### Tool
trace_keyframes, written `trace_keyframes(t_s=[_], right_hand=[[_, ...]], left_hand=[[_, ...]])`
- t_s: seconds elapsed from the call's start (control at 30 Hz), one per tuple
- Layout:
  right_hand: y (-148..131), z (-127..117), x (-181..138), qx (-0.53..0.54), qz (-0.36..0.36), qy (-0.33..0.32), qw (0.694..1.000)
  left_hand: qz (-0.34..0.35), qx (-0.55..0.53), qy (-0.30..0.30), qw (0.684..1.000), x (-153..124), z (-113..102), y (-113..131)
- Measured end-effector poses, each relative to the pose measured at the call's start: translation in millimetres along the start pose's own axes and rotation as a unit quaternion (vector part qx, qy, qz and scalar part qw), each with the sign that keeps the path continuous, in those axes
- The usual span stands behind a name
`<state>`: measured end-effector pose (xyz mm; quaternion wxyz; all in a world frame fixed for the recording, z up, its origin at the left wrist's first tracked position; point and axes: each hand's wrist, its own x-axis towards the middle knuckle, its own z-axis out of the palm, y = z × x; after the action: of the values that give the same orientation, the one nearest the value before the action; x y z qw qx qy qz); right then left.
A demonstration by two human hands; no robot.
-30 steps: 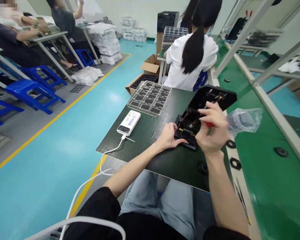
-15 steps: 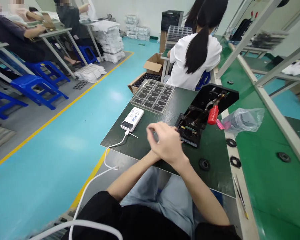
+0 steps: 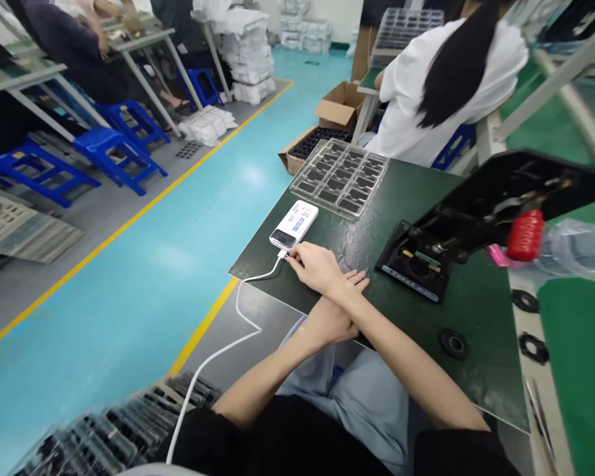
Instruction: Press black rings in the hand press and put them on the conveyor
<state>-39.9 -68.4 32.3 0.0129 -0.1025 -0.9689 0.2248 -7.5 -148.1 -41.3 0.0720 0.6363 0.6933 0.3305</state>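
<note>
My arms are crossed, the right over the left. My right hand (image 3: 317, 268) reaches to the left with thumb and forefinger pinched beside the white cable's plug (image 3: 282, 254). What lies between those fingertips is too small to tell. The plug sits in the end of a white power bank (image 3: 294, 223) with a dark display. Below my right wrist, my left hand (image 3: 330, 320) rests at the table's near side, partly hidden, its visible fingers stretched out. To its right stands a black clamp fixture (image 3: 416, 264) with its lid raised and a red handle (image 3: 525, 236).
A clear compartment tray (image 3: 342, 177) with dark parts lies at the table's far side. A black ring part (image 3: 454, 344) is near the right edge. Tweezers (image 3: 540, 416) and a plastic bag (image 3: 575, 251) are further right. A co-worker in a white shirt (image 3: 416, 86) sits ahead.
My right hand has moved left and down to the power bank's plug. My left hand, formerly mostly hidden at the fixture, is now away from it, under my right wrist. The view has shifted.
</note>
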Motion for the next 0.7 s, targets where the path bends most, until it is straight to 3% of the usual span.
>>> trace_keyframes(t_s=[0.2, 0.53, 0.7], right_hand=[[4, 7, 2, -0.023, -0.011, 0.015, 1.000], [2, 8, -1, -0.040, -0.009, 0.010, 0.999], [9, 6, -14, 0.012, -0.007, 0.058, 0.998]], left_hand=[[-0.018, -0.016, -0.009, 1.000, -1, -2, 6], [-0.019, 0.051, -0.022, 0.998, 2, -8, 12], [-0.027, 0.070, -0.051, 0.996, 0, -11, 18]])
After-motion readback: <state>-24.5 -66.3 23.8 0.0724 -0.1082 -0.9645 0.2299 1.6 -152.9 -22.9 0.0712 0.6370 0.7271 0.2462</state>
